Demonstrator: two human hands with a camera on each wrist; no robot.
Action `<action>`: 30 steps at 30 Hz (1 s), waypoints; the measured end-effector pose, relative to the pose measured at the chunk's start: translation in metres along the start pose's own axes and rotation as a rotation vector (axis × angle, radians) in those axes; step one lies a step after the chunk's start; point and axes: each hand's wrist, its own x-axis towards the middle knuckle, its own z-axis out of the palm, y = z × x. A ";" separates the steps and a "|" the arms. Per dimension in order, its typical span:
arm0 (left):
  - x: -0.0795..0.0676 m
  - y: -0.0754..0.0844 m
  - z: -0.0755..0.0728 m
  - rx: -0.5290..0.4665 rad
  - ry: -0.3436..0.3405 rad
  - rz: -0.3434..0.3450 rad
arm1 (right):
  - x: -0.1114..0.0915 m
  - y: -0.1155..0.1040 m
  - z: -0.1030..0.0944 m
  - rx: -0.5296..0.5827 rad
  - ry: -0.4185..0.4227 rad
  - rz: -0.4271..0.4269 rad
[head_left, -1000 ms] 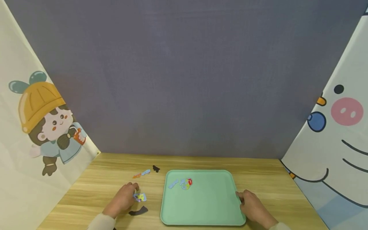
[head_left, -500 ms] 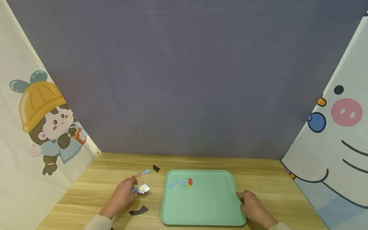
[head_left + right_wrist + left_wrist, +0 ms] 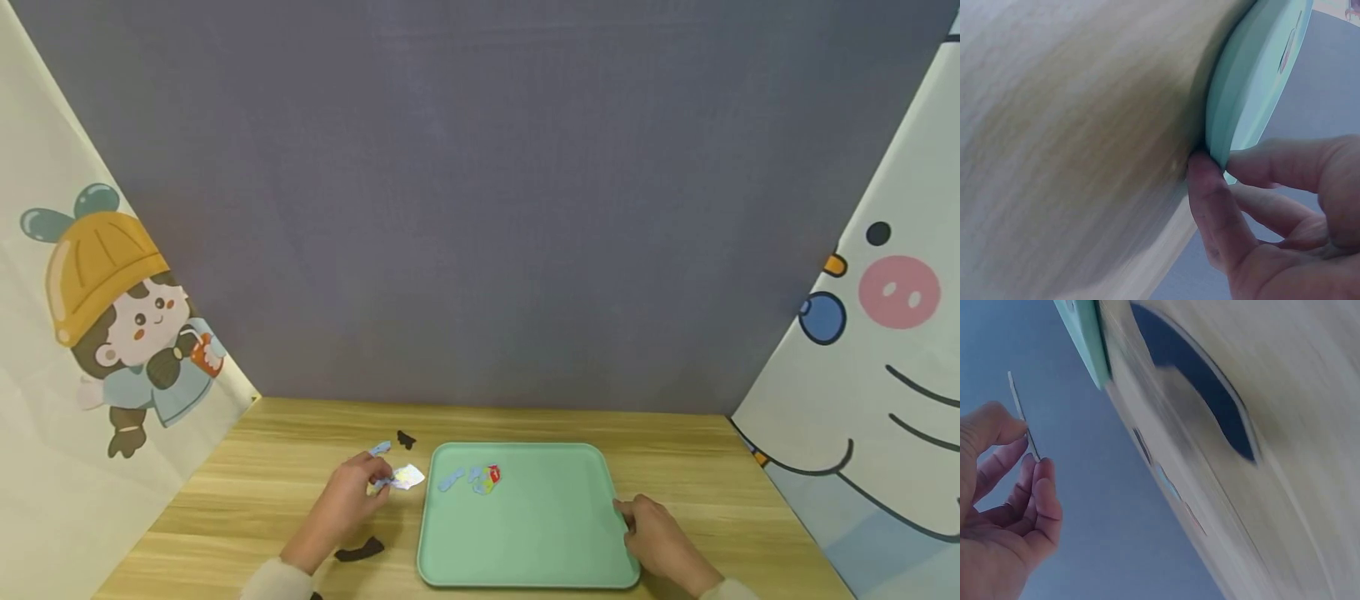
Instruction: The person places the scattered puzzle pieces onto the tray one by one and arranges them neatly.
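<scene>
Between thumb and fingertips, my left hand [image 3: 345,496] pinches a thin, flat printed puzzle piece [image 3: 408,477], pale blue with some yellow. It is held up off the table, just left of the tray; the left wrist view shows this piece [image 3: 1016,400] edge-on. My right hand [image 3: 660,537] pinches the right rim of a light green tray [image 3: 555,533]. In the right wrist view, the thumb is on the upper side of the tray rim [image 3: 1225,119] and a finger lies under it. Several small pieces [image 3: 483,479], blue, yellow-green and red, lie in the tray's upper left.
A dark curved piece [image 3: 360,550] lies on the wooden table [image 3: 225,500] near the left forearm. Behind the left hand are a light blue piece [image 3: 380,447] and a small black piece [image 3: 406,439]. A grey backdrop [image 3: 480,250] rises at the table's far edge.
My left hand has lifted the printed puzzle piece from the table and carried it right and away from me, toward the tray. The right hand still holds the tray rim.
</scene>
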 end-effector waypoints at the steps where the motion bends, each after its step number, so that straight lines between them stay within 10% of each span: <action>1: 0.000 0.003 0.002 -0.006 -0.013 0.008 | 0.000 0.000 0.000 0.001 0.001 -0.001; 15: 0.004 0.056 0.038 -0.042 -0.221 0.014 | -0.001 0.000 0.000 0.020 0.011 -0.009; 30: 0.006 0.089 0.067 0.089 -0.234 -0.125 | -0.001 0.002 0.001 0.038 0.014 -0.012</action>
